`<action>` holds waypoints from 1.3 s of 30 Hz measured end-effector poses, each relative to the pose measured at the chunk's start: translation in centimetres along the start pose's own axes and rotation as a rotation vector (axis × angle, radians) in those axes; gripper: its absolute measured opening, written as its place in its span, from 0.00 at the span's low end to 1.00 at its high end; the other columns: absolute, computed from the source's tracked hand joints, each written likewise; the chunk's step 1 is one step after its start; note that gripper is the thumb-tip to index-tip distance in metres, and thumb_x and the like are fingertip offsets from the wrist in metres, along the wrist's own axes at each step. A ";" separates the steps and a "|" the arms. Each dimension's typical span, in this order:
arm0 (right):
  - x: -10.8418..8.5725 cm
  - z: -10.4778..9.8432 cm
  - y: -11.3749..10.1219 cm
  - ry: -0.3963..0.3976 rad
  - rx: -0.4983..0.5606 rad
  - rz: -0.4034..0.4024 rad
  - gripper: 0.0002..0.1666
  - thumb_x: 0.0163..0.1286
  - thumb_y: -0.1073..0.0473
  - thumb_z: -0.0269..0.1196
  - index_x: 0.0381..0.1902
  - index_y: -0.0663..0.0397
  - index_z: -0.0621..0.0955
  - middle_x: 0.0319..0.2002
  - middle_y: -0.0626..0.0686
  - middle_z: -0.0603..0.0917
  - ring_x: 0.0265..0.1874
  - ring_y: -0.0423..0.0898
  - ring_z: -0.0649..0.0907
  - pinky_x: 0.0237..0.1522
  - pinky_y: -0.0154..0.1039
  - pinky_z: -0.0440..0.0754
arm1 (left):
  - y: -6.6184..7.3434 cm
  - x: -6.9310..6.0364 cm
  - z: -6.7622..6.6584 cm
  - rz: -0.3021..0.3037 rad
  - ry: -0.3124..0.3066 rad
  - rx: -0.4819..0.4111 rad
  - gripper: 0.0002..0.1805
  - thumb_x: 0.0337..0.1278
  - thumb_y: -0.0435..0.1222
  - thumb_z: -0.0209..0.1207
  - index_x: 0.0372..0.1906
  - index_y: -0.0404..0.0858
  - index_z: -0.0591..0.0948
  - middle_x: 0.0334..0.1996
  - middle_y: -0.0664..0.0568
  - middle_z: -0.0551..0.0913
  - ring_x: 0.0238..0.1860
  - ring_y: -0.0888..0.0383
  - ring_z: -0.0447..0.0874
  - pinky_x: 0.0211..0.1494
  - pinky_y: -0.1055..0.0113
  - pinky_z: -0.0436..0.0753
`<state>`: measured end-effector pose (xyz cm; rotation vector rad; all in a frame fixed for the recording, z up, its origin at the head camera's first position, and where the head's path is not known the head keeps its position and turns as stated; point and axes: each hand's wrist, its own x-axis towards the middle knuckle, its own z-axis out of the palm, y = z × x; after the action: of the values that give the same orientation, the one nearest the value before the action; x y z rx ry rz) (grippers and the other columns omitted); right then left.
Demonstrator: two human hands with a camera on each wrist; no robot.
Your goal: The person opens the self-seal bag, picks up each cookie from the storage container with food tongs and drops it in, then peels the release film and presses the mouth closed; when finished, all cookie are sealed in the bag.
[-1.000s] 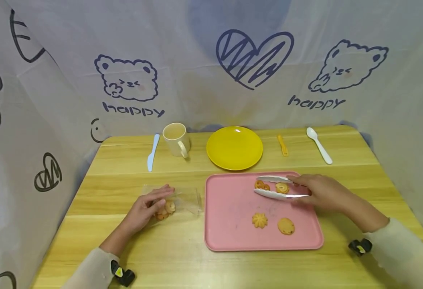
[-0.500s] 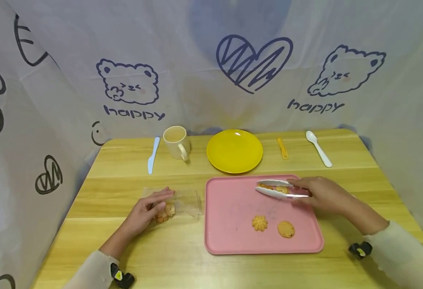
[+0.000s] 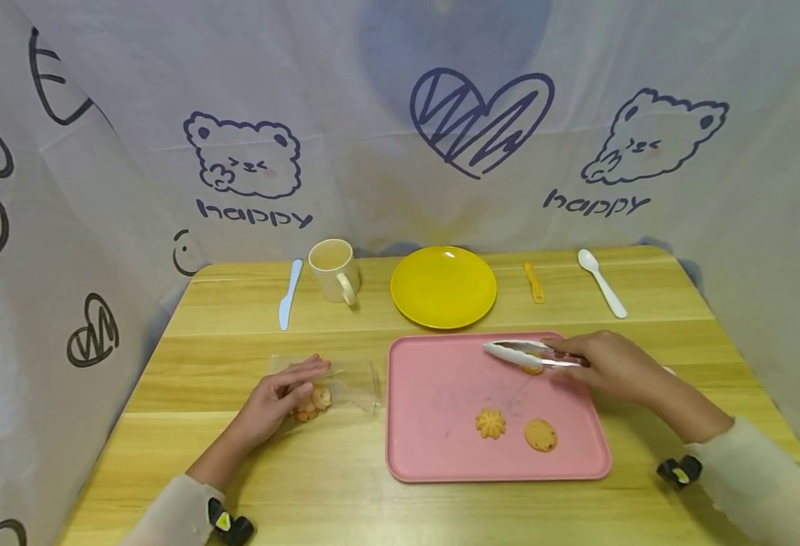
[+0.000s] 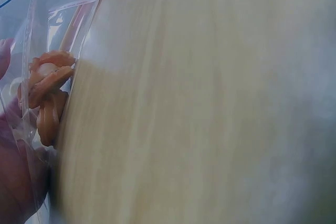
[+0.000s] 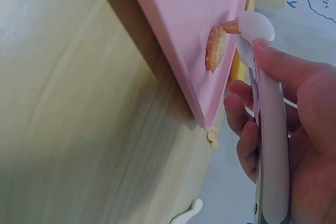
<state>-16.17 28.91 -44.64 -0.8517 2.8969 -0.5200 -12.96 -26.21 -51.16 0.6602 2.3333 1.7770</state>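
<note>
My right hand (image 3: 610, 365) grips white tongs (image 3: 524, 353) over the back right of the pink tray (image 3: 434, 462). In the right wrist view the tongs' tips pinch a small cookie (image 5: 230, 27), beside a ridged cookie (image 5: 215, 49) on the tray. A flower-shaped cookie (image 3: 490, 423) and a round cookie (image 3: 541, 435) lie nearer the tray's front. Left of the tray my left hand (image 3: 273, 402) rests on a clear bag (image 3: 353, 383) with several cookies (image 4: 50, 85) inside, its fingers loosely bent across the bag.
Along the table's back stand or lie a pale blue knife (image 3: 290, 294), a cream mug (image 3: 334, 271), a yellow plate (image 3: 443, 287), a small orange utensil (image 3: 533, 282) and a white spoon (image 3: 601, 283). A cloth with drawings hangs behind.
The tongs in my right hand have narrowed from wide apart to nearly together around the cookie at the tray's back. My left hand and the bag stay in place.
</note>
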 end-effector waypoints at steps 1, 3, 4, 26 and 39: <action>0.1 0.0 0.0 -0.001 0.000 -0.002 0.28 0.70 0.50 0.71 0.64 0.56 0.83 0.45 0.49 0.90 0.31 0.39 0.77 0.35 0.40 0.73 | 0.0 0.0 0.0 0.000 0.001 0.002 0.19 0.77 0.29 0.54 0.66 0.31 0.79 0.70 0.38 0.75 0.80 0.50 0.59 0.73 0.80 0.61; 0.2 -0.1 -0.1 -0.006 0.003 -0.002 0.27 0.70 0.51 0.71 0.63 0.57 0.83 0.45 0.50 0.90 0.30 0.39 0.76 0.34 0.39 0.73 | 0.0 0.0 0.0 -0.002 0.002 0.003 0.19 0.77 0.29 0.54 0.67 0.32 0.80 0.70 0.38 0.75 0.80 0.50 0.59 0.73 0.80 0.61; 0.2 -0.1 -0.2 -0.006 0.006 0.000 0.27 0.70 0.51 0.71 0.63 0.57 0.83 0.45 0.50 0.90 0.30 0.39 0.76 0.34 0.39 0.73 | 0.0 0.0 0.0 -0.004 0.002 0.003 0.19 0.77 0.29 0.54 0.67 0.32 0.80 0.70 0.38 0.75 0.80 0.50 0.59 0.73 0.80 0.61; 5.8 0.9 -7.6 -0.056 0.089 -0.140 0.31 0.67 0.48 0.73 0.67 0.43 0.82 0.24 0.39 0.79 0.21 0.34 0.71 0.26 0.32 0.70 | -0.1 0.0 0.0 0.004 0.001 0.002 0.19 0.77 0.29 0.53 0.67 0.31 0.79 0.70 0.35 0.74 0.79 0.54 0.60 0.73 0.80 0.61; 9.9 3.0 -13.7 -0.088 0.068 -0.288 0.28 0.69 0.45 0.71 0.65 0.41 0.84 0.41 0.40 0.90 0.27 0.36 0.77 0.33 0.34 0.77 | -0.1 -0.1 0.0 0.000 -0.003 0.010 0.19 0.77 0.29 0.54 0.67 0.32 0.79 0.71 0.34 0.73 0.80 0.54 0.59 0.73 0.80 0.61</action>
<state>-16.98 11.88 -42.59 -1.2556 2.6746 -0.5826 -12.94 -26.28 -51.23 0.6634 2.3419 1.7638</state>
